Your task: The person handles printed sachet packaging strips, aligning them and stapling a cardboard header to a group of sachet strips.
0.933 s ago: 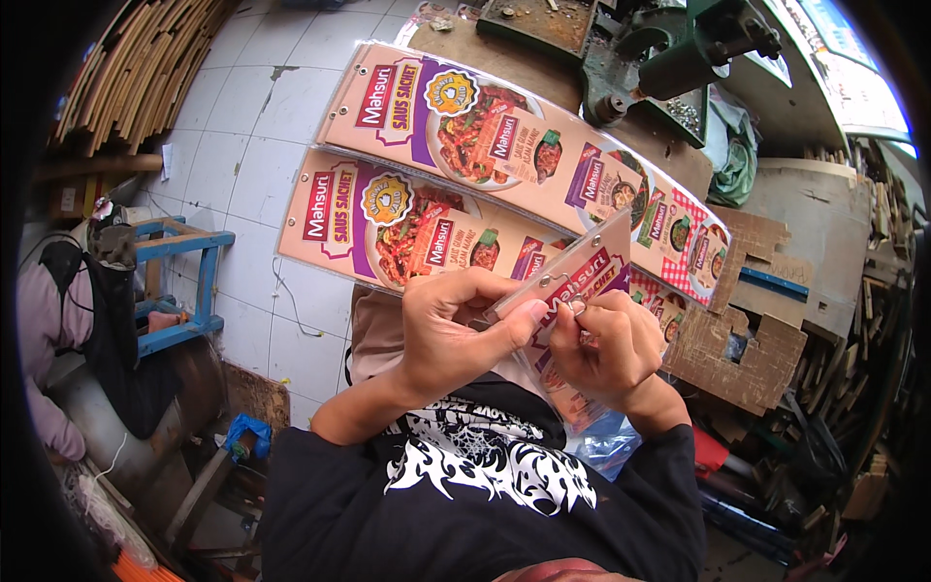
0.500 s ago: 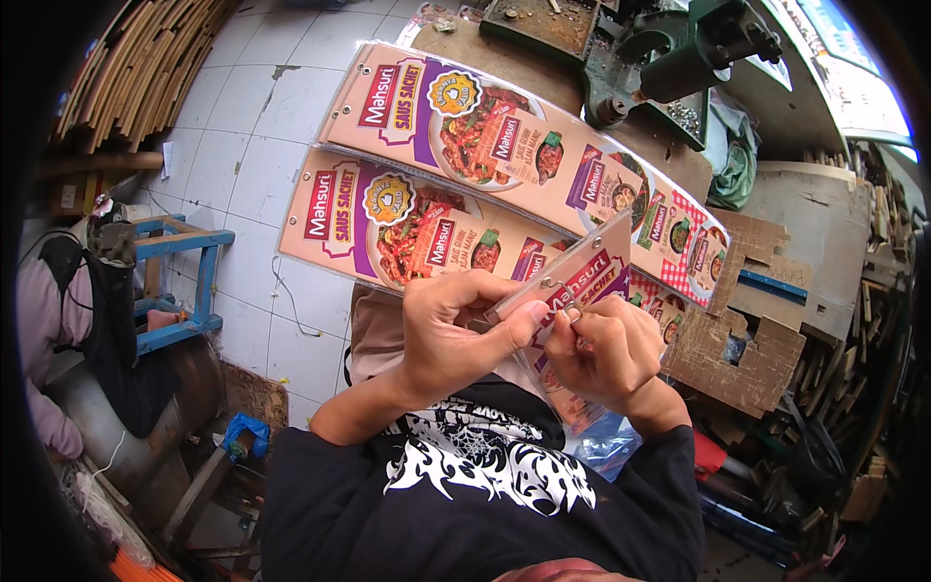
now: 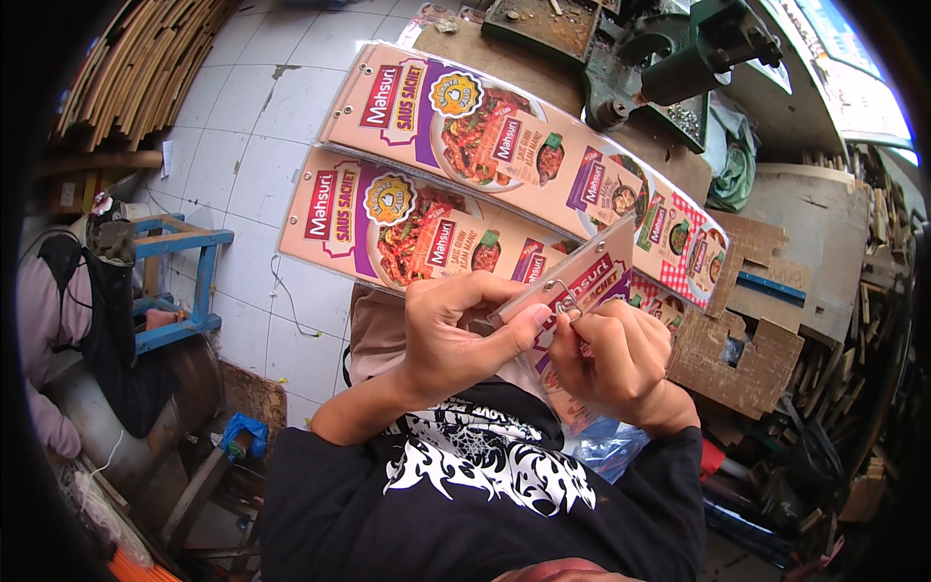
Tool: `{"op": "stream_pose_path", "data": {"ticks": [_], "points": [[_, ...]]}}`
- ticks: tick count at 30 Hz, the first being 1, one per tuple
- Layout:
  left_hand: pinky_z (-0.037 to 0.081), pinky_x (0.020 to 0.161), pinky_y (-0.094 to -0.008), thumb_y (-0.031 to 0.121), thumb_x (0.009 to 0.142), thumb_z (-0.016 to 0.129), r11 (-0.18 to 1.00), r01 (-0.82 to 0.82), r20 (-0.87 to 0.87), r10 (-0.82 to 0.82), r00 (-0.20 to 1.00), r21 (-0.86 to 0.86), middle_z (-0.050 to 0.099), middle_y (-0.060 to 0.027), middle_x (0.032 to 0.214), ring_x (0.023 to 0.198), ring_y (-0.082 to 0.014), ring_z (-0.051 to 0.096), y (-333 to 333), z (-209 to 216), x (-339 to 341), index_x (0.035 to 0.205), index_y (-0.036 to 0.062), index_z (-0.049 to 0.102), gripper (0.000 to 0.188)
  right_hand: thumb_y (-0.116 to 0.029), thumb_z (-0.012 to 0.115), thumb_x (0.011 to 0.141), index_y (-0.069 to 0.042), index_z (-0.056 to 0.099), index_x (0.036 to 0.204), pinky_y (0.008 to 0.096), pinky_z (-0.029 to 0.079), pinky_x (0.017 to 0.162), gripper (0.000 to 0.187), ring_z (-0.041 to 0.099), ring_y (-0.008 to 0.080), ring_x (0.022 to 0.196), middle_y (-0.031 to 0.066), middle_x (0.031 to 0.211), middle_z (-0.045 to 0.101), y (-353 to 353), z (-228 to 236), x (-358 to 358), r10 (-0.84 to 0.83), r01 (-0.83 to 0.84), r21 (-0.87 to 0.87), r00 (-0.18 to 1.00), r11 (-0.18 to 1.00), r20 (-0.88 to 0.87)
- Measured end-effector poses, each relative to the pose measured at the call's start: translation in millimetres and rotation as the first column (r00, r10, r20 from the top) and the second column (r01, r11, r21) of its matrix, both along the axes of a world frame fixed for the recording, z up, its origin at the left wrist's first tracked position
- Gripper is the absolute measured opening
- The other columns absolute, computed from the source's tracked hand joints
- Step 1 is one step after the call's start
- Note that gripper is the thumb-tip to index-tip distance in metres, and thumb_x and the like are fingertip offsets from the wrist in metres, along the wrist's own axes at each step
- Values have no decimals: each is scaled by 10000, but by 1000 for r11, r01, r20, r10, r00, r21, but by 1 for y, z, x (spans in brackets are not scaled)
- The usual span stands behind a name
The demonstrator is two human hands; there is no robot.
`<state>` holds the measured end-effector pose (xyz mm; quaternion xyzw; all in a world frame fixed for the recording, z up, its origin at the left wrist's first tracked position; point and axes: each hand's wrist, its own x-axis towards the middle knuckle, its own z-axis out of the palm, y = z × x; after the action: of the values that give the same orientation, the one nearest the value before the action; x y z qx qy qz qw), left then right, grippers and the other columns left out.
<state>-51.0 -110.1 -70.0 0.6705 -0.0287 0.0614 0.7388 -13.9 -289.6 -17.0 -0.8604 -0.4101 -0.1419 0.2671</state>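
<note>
My left hand grips the edge of a long printed display strip, thumb in front and fingers behind. The strip is peach and purple under clear plastic, with metal eyelets at its end, and stands tilted. Close to an eyelet, my right hand pinches a thin bent metal wire hook. Whether the hook passes through the eyelet I cannot tell. Just beyond my hands lie an upper pile of matching strips and a lower pile, overlapping, their eyelets at the left end.
A dark green press machine and a tray of small parts stand on the workbench. A green bag and torn brown board lie to the right. At left are a blue frame and a person's sleeve.
My right hand has moved slightly right, away from the left thumb, and more of the wire hook shows. The left hand and the strip have barely shifted.
</note>
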Motion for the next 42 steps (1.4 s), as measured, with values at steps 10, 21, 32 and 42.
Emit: {"op": "stream_pose_path", "data": {"ticks": [10,21,32,42], "points": [[519,884,-271,9,880,632,944,160,-155,-212,965,-289,659,-119,1098,1002,-135,640,13,-7,6,1218,-82,559,358,5,732,796,1,601,816,333,493,640,133,632,255,736,143,828,632,-14,-21,10,-342,370,251,928,894,-150],[473,979,-320,-7,852,560,865,349,-276,-457,846,-361,645,-147,1204,1105,-177,619,38,-1,16,1328,-87,528,484,-33,736,834,32,662,850,242,513,627,100,649,126,738,129,996,656,-9,-47,1,-125,452,390,765,802,-631],[466,968,-307,60,782,625,815,391,-337,-545,768,-427,643,-125,1178,1093,-173,613,50,-8,23,1330,-87,530,575,-35,746,828,17,660,850,259,510,598,102,643,137,694,121,977,645,8,-39,-6,-132,387,372,821,844,-556],[455,996,-333,121,697,643,762,314,-335,-561,757,-566,626,-138,1185,1102,-197,605,46,-20,32,1284,-87,529,633,-40,749,818,18,664,849,270,520,637,107,655,165,743,128,984,646,13,-45,0,-105,426,369,760,826,-641]]}}
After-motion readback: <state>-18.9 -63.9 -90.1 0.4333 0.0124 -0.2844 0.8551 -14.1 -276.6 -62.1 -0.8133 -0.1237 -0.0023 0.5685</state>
